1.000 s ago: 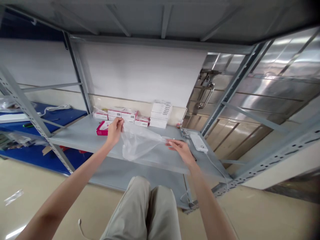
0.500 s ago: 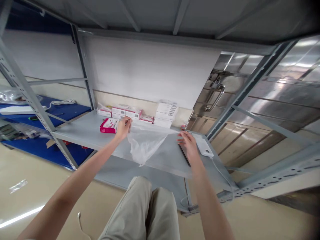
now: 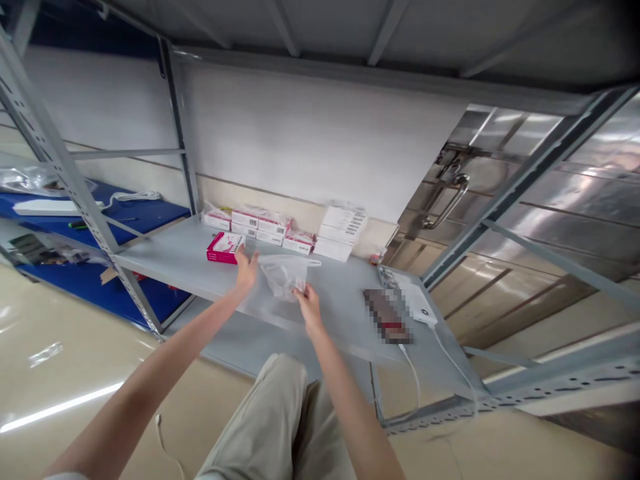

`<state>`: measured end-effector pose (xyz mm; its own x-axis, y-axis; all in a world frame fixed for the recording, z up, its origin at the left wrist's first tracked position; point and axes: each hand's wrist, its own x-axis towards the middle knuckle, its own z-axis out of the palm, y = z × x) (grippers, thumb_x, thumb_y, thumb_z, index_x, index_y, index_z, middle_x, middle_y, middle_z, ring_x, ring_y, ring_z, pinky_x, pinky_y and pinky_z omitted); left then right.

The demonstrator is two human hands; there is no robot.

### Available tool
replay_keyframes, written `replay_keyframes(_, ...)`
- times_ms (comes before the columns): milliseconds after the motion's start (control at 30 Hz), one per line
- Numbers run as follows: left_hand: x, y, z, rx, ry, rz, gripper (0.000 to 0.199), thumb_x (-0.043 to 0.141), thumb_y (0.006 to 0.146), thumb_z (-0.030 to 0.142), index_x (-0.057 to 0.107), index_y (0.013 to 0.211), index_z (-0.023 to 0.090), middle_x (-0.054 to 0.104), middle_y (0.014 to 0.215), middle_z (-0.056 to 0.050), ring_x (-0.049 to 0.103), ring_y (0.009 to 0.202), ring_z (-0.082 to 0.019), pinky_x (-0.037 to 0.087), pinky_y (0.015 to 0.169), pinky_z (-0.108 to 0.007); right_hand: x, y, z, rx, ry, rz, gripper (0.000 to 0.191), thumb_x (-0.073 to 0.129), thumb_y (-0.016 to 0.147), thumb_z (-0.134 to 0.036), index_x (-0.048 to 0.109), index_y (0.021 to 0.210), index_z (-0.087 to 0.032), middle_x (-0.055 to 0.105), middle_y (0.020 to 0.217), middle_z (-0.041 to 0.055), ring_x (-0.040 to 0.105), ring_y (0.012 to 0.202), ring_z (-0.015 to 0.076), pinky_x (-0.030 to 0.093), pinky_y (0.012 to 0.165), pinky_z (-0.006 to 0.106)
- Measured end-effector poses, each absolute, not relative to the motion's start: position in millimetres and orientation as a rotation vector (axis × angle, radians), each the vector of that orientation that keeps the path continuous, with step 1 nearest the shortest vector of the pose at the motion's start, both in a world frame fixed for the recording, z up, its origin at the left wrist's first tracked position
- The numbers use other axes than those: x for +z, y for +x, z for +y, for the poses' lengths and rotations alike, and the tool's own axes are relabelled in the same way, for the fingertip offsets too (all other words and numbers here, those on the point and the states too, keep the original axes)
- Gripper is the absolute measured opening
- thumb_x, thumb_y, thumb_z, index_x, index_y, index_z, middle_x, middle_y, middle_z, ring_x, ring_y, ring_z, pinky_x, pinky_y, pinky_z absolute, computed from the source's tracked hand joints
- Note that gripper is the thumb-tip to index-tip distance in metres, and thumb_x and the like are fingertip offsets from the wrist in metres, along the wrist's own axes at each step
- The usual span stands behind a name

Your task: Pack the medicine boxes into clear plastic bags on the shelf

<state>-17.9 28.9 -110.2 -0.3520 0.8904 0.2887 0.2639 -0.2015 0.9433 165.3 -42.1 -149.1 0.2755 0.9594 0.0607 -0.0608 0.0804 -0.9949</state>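
Note:
A clear plastic bag (image 3: 283, 275) hangs crumpled above the front part of the grey shelf (image 3: 335, 320). My right hand (image 3: 310, 307) pinches its lower right side between thumb and fingers. Left of the bag, my left hand (image 3: 246, 270) has thumb and fingers apart, close to the right end of a pink and white box (image 3: 223, 248). Whether those fingertips touch the box cannot be made out.
Along the back wall stand several pink and white boxes (image 3: 260, 223) and a stack of white boxes (image 3: 340, 233). On the right lie a pixelated phone (image 3: 387, 317) and a white power bank (image 3: 417, 303), both with cables. A metal upright (image 3: 525, 173) rises at the right.
My right hand has moved left, from over the phone to the bag's lower side. The bag, stretched wide between both hands before, is bunched up, and my left hand's fingers have spread.

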Motion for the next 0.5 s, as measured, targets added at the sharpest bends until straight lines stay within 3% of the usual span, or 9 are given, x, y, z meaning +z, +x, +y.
replay_keyframes(67, -122.5, -18.7, 2.9, 1.597, 1.421, 1.573, 0.020, 0.047, 0.087, 0.034, 0.048, 0.102, 0.021, 0.057, 0.101, -0.007, 0.057, 0.093, -0.018, 0.045, 0.077, -0.029, -147.1, 168.9, -38.8, 1.024, -1.177, -0.942, 0.035, 0.067, 0.059, -0.038, 0.064, 0.090, -0.022, 0.071, 0.084, 0.0014, 0.064, 0.084, 0.0200, 0.046, 0.079, 0.030)
replay_keyframes(133, -132.6, -16.6, -20.6, 1.463, 1.488, 1.530, 0.019, 0.050, 0.085, 0.038, 0.053, 0.088, 0.020, 0.061, 0.085, -0.004, 0.058, 0.075, -0.016, 0.046, 0.068, -0.028, -146.0, 171.2, -39.9, 1.069, -1.145, -0.902, 0.038, 0.067, 0.059, -0.040, 0.063, 0.092, -0.022, 0.071, 0.083, 0.0007, 0.064, 0.081, 0.0189, 0.046, 0.075, 0.028)
replay_keyframes(233, -137.6, -9.8, -39.9, 1.130, 1.581, 1.366, 0.035, 0.048, 0.083, 0.050, 0.056, 0.069, 0.018, 0.060, 0.064, -0.001, 0.049, 0.050, -0.012, 0.038, 0.050, -0.025, -145.5, 170.9, -45.3, 1.110, -1.114, -0.850, 0.038, 0.068, 0.059, -0.041, 0.063, 0.091, -0.022, 0.071, 0.081, 0.0004, 0.064, 0.075, 0.0177, 0.046, 0.071, 0.027)
replay_keyframes(333, -132.8, -3.8, -39.6, 0.944, 1.587, 1.294, 0.046, 0.045, 0.081, 0.059, 0.060, 0.070, 0.017, 0.061, 0.062, -0.001, 0.046, 0.046, -0.011, 0.032, 0.046, -0.024, -145.3, 168.7, -50.3, 1.141, -1.079, -0.834, 0.038, 0.069, 0.059, -0.040, 0.063, 0.092, -0.022, 0.071, 0.083, 0.0003, 0.064, 0.073, 0.0168, 0.045, 0.070, 0.027)
replay_keyframes(500, -127.4, -2.1, -30.7, 0.723, 1.576, 1.218, 0.046, 0.060, 0.069, 0.061, 0.061, 0.055, 0.017, 0.056, 0.050, 0.000, 0.044, 0.043, -0.010, 0.030, 0.045, -0.024, -145.5, 169.3, -54.9, 1.139, -1.085, -0.803, 0.052, 0.072, 0.058, -0.041, 0.060, 0.105, -0.023, 0.071, 0.082, -0.0007, 0.064, 0.073, 0.0170, 0.045, 0.066, 0.026)
